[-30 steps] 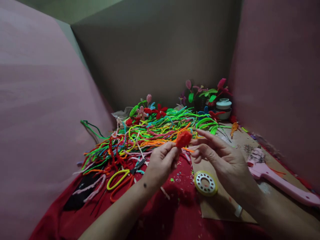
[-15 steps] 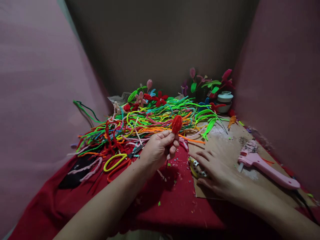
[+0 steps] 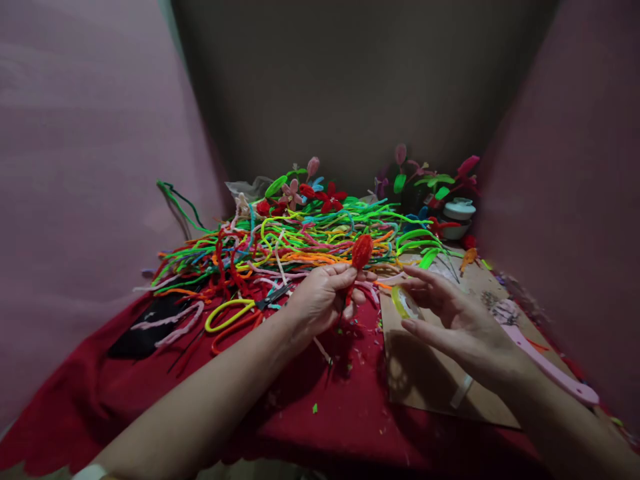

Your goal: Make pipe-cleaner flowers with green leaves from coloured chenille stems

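The head view shows a desk (image 3: 320,423) under a red cloth, with two bare hands above its near part. The left hand (image 3: 323,297) grips a red fuzzy bud (image 3: 362,252) just below its head, thumb and forefinger pinched together – the bud stands nearly upright, above the middle of the desk. The right hand (image 3: 460,327) has its fingers curved, holding a yellow roll of tape (image 3: 404,303) between thumb and fingertips; the roll is tilted and raised off a brown board (image 3: 445,393), onto which its shadow falls.

The board lies along the right edge of the desk. A pink glue gun (image 3: 547,365) is at the board's right edge, partly hidden by the right hand and forearm, and a small orange piece (image 3: 469,259) is near its far right corner. A heap of coloured pipe cleaners (image 3: 300,250) spreads across the far side. Scissors (image 3: 235,315) with yellow and orange handles lie at its near edge – beside them, towards the left edge, is a black pouch (image 3: 137,330). Fuzzy flowers (image 3: 331,198) and a white-lidded jar (image 3: 459,211) are at the far edge.
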`<control>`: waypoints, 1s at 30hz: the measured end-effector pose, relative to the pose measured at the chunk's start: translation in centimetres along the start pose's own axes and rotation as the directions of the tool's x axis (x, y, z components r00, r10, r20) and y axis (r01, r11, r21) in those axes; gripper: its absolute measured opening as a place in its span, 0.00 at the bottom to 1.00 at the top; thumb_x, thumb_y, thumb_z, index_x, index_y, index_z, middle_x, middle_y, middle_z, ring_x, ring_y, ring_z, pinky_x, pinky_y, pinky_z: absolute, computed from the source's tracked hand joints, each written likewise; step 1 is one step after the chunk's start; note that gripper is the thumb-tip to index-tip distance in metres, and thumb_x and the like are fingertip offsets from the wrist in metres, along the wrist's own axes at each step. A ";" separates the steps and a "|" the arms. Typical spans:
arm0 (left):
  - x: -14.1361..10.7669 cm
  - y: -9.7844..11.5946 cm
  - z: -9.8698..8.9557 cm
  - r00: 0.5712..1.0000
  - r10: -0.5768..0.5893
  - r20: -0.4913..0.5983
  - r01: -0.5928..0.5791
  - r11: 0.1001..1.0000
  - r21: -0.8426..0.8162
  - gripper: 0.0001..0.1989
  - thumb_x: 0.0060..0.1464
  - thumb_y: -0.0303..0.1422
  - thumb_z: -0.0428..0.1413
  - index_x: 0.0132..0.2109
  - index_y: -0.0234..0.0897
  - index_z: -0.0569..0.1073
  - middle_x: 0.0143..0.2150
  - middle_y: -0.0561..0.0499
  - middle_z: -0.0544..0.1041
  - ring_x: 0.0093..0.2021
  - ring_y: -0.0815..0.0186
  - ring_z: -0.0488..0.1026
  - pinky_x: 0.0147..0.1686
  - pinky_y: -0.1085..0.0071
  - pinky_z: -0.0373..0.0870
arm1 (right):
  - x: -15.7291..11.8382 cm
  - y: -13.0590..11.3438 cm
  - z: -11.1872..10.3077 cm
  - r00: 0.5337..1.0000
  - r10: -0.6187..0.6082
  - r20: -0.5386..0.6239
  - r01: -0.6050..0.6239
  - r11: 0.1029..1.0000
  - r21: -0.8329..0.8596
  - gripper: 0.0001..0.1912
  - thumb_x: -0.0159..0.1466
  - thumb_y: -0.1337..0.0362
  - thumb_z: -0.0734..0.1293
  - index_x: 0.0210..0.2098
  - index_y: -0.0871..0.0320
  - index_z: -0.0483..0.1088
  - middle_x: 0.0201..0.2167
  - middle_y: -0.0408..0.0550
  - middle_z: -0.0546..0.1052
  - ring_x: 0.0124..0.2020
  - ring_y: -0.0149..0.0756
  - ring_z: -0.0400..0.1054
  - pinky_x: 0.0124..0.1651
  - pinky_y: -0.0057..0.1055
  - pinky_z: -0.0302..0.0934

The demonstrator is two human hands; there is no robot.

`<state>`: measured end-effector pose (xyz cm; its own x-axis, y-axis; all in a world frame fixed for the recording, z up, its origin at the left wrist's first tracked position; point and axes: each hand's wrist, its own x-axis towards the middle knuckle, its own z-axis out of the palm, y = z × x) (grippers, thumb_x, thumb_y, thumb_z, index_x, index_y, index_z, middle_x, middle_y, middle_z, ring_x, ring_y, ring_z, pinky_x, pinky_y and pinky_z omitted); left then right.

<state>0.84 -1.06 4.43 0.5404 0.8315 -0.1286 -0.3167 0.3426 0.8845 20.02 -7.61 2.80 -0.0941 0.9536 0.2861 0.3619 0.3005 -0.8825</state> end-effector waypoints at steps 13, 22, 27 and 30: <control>0.2 0.4 -0.3 0.975 0.217 -0.051 -0.218 0.976 -0.015 0.08 0.54 0.28 0.53 0.28 0.28 0.70 0.21 0.48 0.74 0.21 0.69 0.73 0.24 0.76 0.70 | 2.4 -0.6 1.7 0.999 0.033 0.008 -0.033 0.997 0.067 0.30 0.51 0.61 0.69 0.53 0.54 0.59 0.41 0.49 0.71 0.45 0.40 0.66 0.46 0.38 0.63; 1.1 2.0 -2.1 0.952 0.229 -0.201 -0.238 0.971 -0.021 0.10 0.56 0.23 0.49 0.27 0.28 0.69 0.22 0.47 0.73 0.20 0.70 0.72 0.27 0.73 0.70 | 3.6 -0.9 0.9 0.998 -0.042 0.037 0.050 0.965 -0.258 0.14 0.53 0.66 0.63 0.38 0.51 0.75 0.37 0.47 0.69 0.41 0.42 0.63 0.42 0.38 0.60; 1.6 1.5 -3.0 0.937 0.267 -0.226 -0.223 0.954 0.202 0.06 0.51 0.26 0.56 0.27 0.28 0.72 0.22 0.52 0.72 0.19 0.75 0.65 0.23 0.78 0.62 | 4.0 0.6 1.1 0.975 0.193 0.110 -0.214 0.951 0.225 0.14 0.52 0.66 0.61 0.37 0.56 0.72 0.35 0.47 0.72 0.30 0.35 0.64 0.31 0.31 0.60; 1.8 0.8 -3.3 0.958 0.231 -0.172 -0.179 0.945 0.273 0.07 0.47 0.31 0.59 0.28 0.29 0.74 0.19 0.55 0.70 0.17 0.77 0.61 0.19 0.79 0.57 | 4.0 0.2 1.4 0.938 0.278 0.206 -0.345 0.793 0.501 0.14 0.51 0.66 0.62 0.37 0.57 0.71 0.33 0.48 0.73 0.28 0.34 0.65 0.28 0.30 0.61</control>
<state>-0.99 2.08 3.41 0.3103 0.9506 0.0040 -0.1834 0.0558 0.9815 18.46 -3.72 3.24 -0.1789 0.9824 -0.0538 -0.1454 -0.0805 -0.9861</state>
